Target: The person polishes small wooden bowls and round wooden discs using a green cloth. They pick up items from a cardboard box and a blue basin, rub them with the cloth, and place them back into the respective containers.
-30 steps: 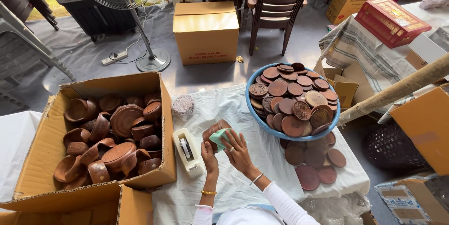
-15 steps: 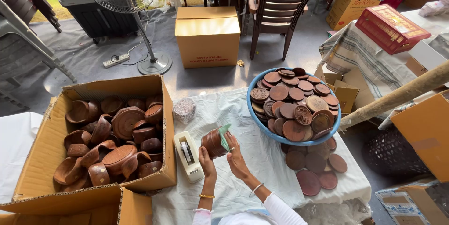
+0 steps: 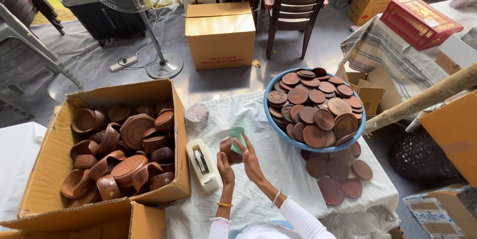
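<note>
My left hand (image 3: 226,163) grips a small round brown wooden piece (image 3: 229,148) above the white cloth. My right hand (image 3: 251,162) holds a green cloth pad (image 3: 236,136) against the top of that piece. A white tape dispenser (image 3: 202,164) lies just left of my left hand. To the right stands a blue basin (image 3: 283,130) heaped with round brown wooden lids (image 3: 314,108). Several more lids (image 3: 339,174) lie loose on the cloth below the basin.
A big open cardboard box (image 3: 180,144) of brown wooden bowls sits at the left. A closed cardboard box (image 3: 220,34), a standing fan (image 3: 164,65) and a wooden chair (image 3: 294,5) are beyond the table. A small speckled pad (image 3: 197,115) lies on the cloth.
My hands have turned the wooden piece and lifted the green pad over its top. The view has shifted slightly nearer.
</note>
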